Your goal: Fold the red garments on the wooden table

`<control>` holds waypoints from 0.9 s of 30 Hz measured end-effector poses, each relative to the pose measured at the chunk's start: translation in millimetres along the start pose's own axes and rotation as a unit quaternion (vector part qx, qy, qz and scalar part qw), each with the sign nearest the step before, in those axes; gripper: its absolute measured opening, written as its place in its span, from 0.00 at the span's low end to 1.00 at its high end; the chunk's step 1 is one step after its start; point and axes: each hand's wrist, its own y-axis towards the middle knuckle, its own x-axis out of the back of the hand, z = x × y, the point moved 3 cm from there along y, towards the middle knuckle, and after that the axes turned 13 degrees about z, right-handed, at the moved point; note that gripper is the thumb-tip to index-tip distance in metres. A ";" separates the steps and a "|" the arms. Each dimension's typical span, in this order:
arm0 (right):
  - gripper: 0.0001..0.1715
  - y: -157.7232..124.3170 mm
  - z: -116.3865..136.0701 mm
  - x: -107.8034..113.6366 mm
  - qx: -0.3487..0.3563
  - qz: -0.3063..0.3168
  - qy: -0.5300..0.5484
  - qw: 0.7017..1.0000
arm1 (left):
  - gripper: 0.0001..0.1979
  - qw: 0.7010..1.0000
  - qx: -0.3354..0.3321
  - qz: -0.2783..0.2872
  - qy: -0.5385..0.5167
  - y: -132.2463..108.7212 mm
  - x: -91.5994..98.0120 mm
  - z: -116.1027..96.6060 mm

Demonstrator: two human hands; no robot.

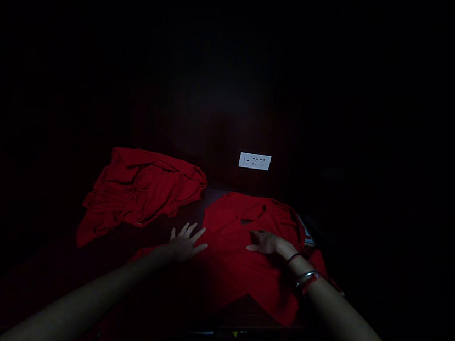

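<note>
A red garment (236, 265) lies spread out on the dark table, its neck opening toward the back and one corner at the front edge. My left hand (185, 245) is at the garment's left side, fingers spread and palm down, with nothing held. On the right half of the garment rests my right hand (265, 242), its thumb apart from the fingers, which point left. The fingertips of that hand seem to touch the cloth; no gripped fold shows. Bracelets circle my right wrist.
A second red garment (146, 188) lies crumpled at the back left of the table. A white wall socket (254, 161) is on the dark wall behind. Something flat and light-coloured (308, 236) shows past the garment's right edge. The surroundings are very dark.
</note>
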 end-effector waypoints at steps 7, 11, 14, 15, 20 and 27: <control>0.42 29.1 41.0 -27.5 0.117 -0.016 0.002 0.993 | 0.27 0.995 0.083 -0.033 0.035 -36.4 -22.1 65.7; 0.37 32.3 67.8 -22.8 0.172 -0.055 -0.012 0.984 | 0.29 0.994 0.102 -0.027 0.020 -45.7 -15.5 98.5; 0.32 24.0 69.0 -21.0 0.161 -0.091 -0.031 0.982 | 0.30 0.999 0.039 -0.030 0.000 -28.4 5.2 85.8; 0.32 19.1 65.0 -20.6 0.151 -0.102 -0.035 0.983 | 0.28 0.999 0.008 -0.044 -0.003 -17.9 15.3 73.6; 0.41 -13.1 25.6 -22.3 0.091 -0.080 -0.013 0.993 | 0.24 0.991 -0.003 -0.122 -0.050 49.8 54.9 4.9; 0.51 -38.3 -21.9 -33.6 0.052 0.006 0.056 0.997 | 0.16 0.949 0.064 -0.129 -0.281 102.6 66.5 16.6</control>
